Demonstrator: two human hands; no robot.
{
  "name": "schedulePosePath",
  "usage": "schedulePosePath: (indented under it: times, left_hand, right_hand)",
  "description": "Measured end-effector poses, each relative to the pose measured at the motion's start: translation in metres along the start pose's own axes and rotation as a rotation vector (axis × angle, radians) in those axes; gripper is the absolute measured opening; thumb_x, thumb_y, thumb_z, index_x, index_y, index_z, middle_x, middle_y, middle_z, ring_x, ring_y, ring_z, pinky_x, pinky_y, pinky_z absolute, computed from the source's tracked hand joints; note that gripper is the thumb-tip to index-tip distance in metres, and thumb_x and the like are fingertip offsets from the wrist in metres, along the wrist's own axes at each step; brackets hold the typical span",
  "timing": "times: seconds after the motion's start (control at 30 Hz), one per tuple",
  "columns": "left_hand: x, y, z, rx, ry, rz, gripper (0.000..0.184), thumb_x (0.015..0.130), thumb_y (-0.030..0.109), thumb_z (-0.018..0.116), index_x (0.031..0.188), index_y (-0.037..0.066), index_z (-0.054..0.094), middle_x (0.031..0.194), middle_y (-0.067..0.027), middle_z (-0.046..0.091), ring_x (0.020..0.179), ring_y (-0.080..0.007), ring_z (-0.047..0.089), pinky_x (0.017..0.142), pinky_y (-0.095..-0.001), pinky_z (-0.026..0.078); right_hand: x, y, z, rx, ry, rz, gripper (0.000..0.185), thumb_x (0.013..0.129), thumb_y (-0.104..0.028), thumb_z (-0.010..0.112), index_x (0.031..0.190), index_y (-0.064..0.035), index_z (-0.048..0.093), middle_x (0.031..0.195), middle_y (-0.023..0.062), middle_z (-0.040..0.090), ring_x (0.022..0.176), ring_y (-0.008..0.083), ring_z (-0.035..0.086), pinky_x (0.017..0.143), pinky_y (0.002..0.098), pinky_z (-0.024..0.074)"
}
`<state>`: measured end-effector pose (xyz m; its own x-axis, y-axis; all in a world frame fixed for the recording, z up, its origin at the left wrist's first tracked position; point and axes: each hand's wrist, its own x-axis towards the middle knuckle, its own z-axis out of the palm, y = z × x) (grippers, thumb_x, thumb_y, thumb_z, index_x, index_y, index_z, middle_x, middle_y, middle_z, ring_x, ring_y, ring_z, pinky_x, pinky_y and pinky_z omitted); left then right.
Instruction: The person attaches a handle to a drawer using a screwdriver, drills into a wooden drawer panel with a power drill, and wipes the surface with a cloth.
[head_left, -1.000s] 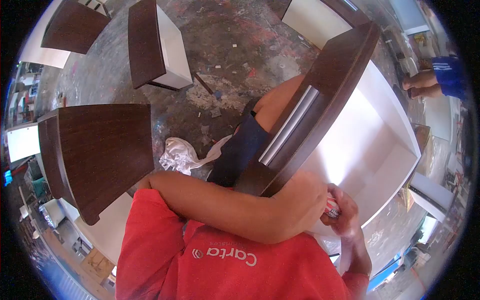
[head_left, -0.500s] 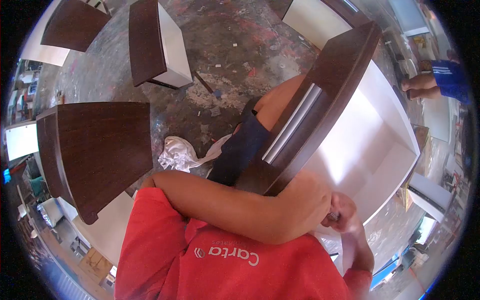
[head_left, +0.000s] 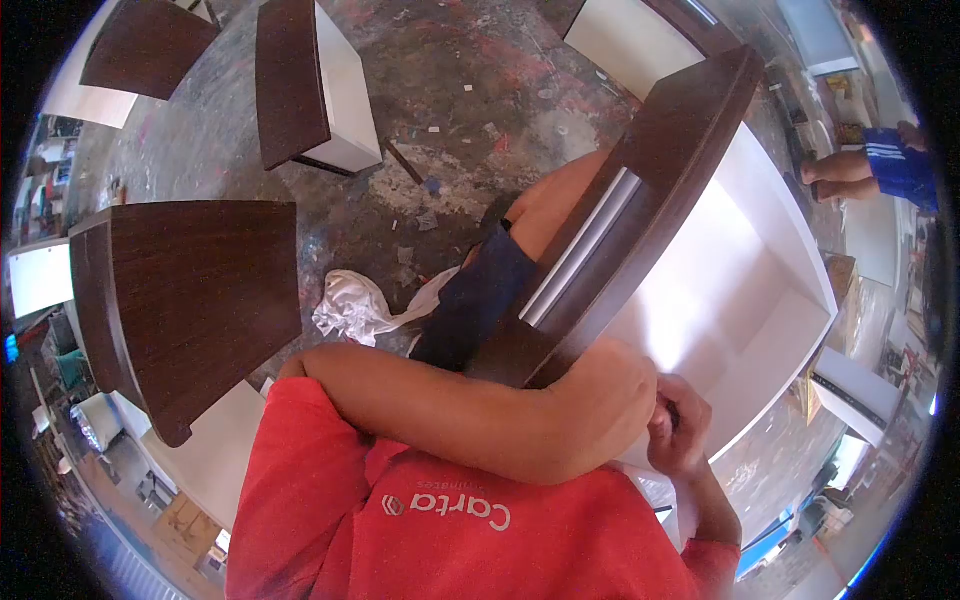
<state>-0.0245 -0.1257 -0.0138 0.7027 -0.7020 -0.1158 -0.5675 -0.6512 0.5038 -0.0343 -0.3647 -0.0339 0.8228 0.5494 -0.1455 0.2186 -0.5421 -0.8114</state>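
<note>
A drawer (head_left: 735, 270) with a white box, a curved dark-brown front panel (head_left: 690, 130) and a long silver handle (head_left: 580, 247) stands tilted beside my leg. My left arm reaches across my red shirt, and my left hand (head_left: 610, 400) is bent at the near edge of the drawer, its fingers hidden from view. Close against it, my right hand (head_left: 685, 425) is closed, with fingers curled round something small and dark that I cannot make out. Both hands are by the drawer's near lower corner.
More brown-fronted drawers lie around: one at left (head_left: 200, 300), one ahead (head_left: 295, 90), others farther off. A white cloth (head_left: 355, 305) is on the stained floor (head_left: 450, 120) near a thin brown strip (head_left: 404, 162). Another person's legs (head_left: 845, 168) show at right.
My right hand has turned slightly and its fingers have curled in more near my left hand. The drawer has hardly moved; the whole view shifts a little.
</note>
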Motion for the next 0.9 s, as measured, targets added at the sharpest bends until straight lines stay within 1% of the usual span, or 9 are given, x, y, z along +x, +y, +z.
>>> schedulePosePath:
  times: [0.1,0.2,0.23,0.4,0.47,0.57,0.73,0.83,0.9]
  left_hand:
    - [0.001,0.001,-0.002,-0.033,-0.062,-0.011,0.023,0.093,0.023,0.061,0.1,0.004,0.069,0.086,-0.011,0.071,0.079,-0.0239,0.072,0.067,-0.0385,0.055]
    - [0.002,0.001,0.003,-0.066,-0.052,-0.008,0.023,0.093,0.023,0.061,0.101,0.003,0.069,0.086,-0.0117,0.071,0.08,-0.0242,0.072,0.066,-0.0385,0.055]
    - [0.002,0.001,0.004,-0.066,-0.052,-0.006,0.022,0.093,0.023,0.061,0.1,0.003,0.069,0.086,-0.0117,0.071,0.08,-0.0243,0.072,0.066,-0.0385,0.055]
    - [0.0,0.0,0.003,0.004,-0.029,-0.001,0.021,0.094,0.023,0.06,0.099,0.004,0.068,0.086,-0.0117,0.071,0.08,-0.0251,0.072,0.067,-0.039,0.055]
    - [0.001,-0.001,0.004,0.004,0.025,0.0,0.021,0.094,0.023,0.06,0.098,0.004,0.068,0.086,-0.0117,0.07,0.08,-0.0251,0.072,0.067,-0.0389,0.055]
    - [0.001,0.0,0.007,-0.049,0.057,-0.01,0.021,0.095,0.022,0.06,0.098,0.004,0.069,0.086,-0.0115,0.07,0.079,-0.0246,0.071,0.067,-0.0386,0.055]
    - [0.001,0.001,0.0,-0.14,-0.021,-0.056,0.02,0.094,0.022,0.06,0.098,0.004,0.069,0.085,-0.0119,0.07,0.08,-0.0245,0.071,0.068,-0.0382,0.056]
    - [0.001,-0.002,-0.002,-0.05,-0.029,-0.01,0.02,0.093,0.022,0.061,0.096,0.004,0.069,0.085,-0.0115,0.07,0.079,-0.0246,0.071,0.067,-0.0389,0.055]
    - [0.001,-0.002,0.0,-0.029,-0.05,0.009,0.02,0.093,0.022,0.061,0.097,0.004,0.069,0.085,-0.0109,0.07,0.078,-0.0243,0.071,0.066,-0.039,0.055]
  right_hand:
    - [0.001,-0.008,-0.012,0.629,-0.141,0.577,0.039,0.1,-0.034,0.073,0.121,-0.0026,0.062,0.093,0.0117,0.069,0.078,0.0205,0.07,0.065,0.0352,0.0572]
    - [0.006,-0.004,-0.02,0.798,-0.185,0.696,0.041,0.094,-0.029,0.079,0.121,-0.0035,0.061,0.097,0.0121,0.069,0.079,0.0221,0.07,0.065,0.0361,0.0571]
    - [0.007,-0.005,-0.02,0.756,-0.175,0.65,0.042,0.092,-0.027,0.08,0.121,-0.0038,0.061,0.098,0.0122,0.069,0.079,0.0226,0.07,0.065,0.0364,0.0571]
    - [0.012,-0.004,-0.006,-0.288,0.081,-0.303,0.051,0.083,-0.018,0.089,0.122,-0.0054,0.059,0.104,0.0128,0.069,0.081,0.0252,0.069,0.065,0.0379,0.0569]
    - [0.011,0.004,-0.006,-0.53,0.133,-0.454,0.056,0.076,-0.015,0.091,0.122,-0.0053,0.06,0.102,0.0151,0.069,0.08,0.0328,0.07,0.066,0.0405,0.0582]
    - [0.003,0.017,0.006,-0.291,0.084,-0.346,0.046,0.088,-0.026,0.086,0.122,-0.0056,0.063,0.098,0.0121,0.069,0.077,0.0262,0.068,0.064,0.037,0.0559]
    - [0.005,0.003,-0.016,0.767,-0.245,0.68,0.048,0.089,-0.029,0.085,0.123,-0.0055,0.061,0.097,0.0114,0.068,0.077,0.0238,0.068,0.063,0.0342,0.0547]
    - [0.01,0.001,-0.021,0.824,-0.257,0.707,0.05,0.087,-0.027,0.087,0.123,-0.0056,0.061,0.098,0.012,0.067,0.078,0.0236,0.068,0.063,0.033,0.0544]
    - [0.014,-0.005,-0.013,0.511,-0.133,0.367,0.051,0.085,-0.025,0.088,0.124,-0.0057,0.06,0.099,0.0123,0.067,0.078,0.0234,0.068,0.063,0.0322,0.0543]
